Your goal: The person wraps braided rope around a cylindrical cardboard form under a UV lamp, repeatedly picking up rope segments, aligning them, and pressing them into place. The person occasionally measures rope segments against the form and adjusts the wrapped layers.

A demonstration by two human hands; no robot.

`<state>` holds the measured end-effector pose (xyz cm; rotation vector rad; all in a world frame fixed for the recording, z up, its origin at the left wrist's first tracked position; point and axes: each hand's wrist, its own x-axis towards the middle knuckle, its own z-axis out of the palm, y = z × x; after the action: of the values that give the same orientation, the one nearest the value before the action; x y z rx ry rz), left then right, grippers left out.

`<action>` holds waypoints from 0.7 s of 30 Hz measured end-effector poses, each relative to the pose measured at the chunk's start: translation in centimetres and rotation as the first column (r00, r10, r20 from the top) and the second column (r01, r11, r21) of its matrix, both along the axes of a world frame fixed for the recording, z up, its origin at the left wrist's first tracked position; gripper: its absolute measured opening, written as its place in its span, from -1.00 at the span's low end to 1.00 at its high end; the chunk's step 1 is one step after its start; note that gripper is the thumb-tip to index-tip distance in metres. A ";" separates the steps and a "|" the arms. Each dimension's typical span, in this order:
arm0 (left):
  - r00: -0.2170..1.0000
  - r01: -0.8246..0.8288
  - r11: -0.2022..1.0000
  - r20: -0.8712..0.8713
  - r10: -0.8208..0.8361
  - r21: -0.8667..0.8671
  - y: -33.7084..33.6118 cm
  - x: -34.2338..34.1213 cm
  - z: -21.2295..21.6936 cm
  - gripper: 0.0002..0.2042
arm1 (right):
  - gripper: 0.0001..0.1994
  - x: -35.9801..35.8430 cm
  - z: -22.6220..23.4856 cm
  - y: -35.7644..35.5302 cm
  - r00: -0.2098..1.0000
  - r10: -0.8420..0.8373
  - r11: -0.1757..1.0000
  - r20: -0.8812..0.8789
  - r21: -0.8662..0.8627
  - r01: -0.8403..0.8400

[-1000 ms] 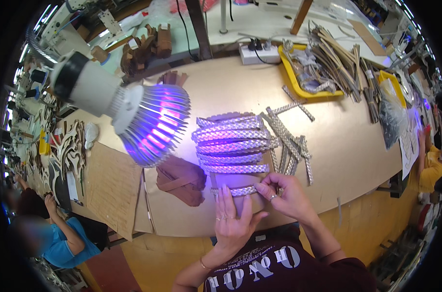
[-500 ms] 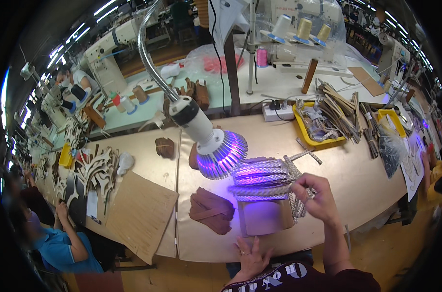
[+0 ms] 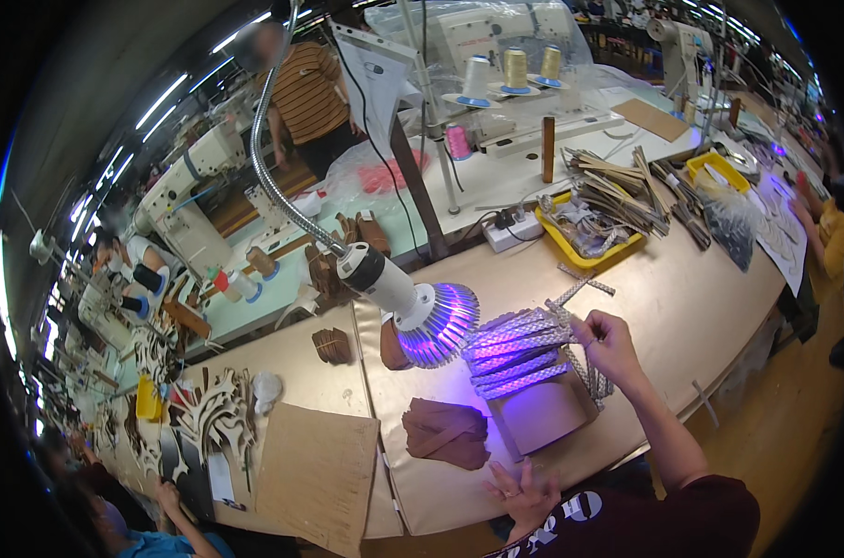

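Note:
Silvery-grey braided strips point(image 3: 515, 352) lie side by side across the far part of an open cardboard box point(image 3: 544, 417). At their right end my right hand point(image 3: 610, 348) is closed, thumb and fingers pinched on a braided strip. More braided strips hang over the box's right side. My left hand point(image 3: 524, 498) rests by the box's near edge, fingers apart, holding nothing. A lamp point(image 3: 436, 324) with a finned head casts purple light on the strips from the left. Beside the box lies a bundle of brown strips point(image 3: 446, 433).
A yellow tray point(image 3: 597, 256) with scraps and thin strips stands at the far right, near a power strip point(image 3: 515, 232). A brown board point(image 3: 318, 470) lies to the left. Sewing machines stand behind. A person in a striped shirt point(image 3: 305, 88) stands beyond; another works at left.
My view has turned, shifting the table scene. My right hand has moved from the nearer strips toward the far right end of the row. The striped-shirted person now shows more fully.

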<state>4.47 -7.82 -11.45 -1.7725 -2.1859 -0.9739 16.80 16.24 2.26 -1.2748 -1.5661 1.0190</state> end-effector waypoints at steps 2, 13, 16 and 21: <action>0.999 -0.009 0.999 0.034 0.007 0.047 0.0 0.0 0.0 -0.36 | -0.66 0.9 -2.0 -0.6 0.981 -0.187 0.981 0.060 0.056 0.184; 0.984 0.084 0.996 0.157 -0.088 0.034 -0.4 0.1 0.2 -0.44 | -0.85 4.8 -8.6 -9.7 0.814 -0.376 0.901 0.443 0.380 0.209; 0.986 0.109 0.993 0.121 -0.112 0.036 0.0 0.1 0.6 -0.46 | -0.85 4.9 -7.7 -9.8 0.848 -0.344 0.938 0.403 0.179 0.296; 0.962 0.249 0.968 0.110 -0.249 0.011 0.4 -0.3 1.5 -0.49 | -0.79 4.6 -7.8 -9.7 0.887 -0.406 0.914 0.220 0.106 0.392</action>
<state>4.18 -7.44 -9.91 -2.0805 -2.0598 -1.1475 21.44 6.57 -5.58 -1.6412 -1.4079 0.5691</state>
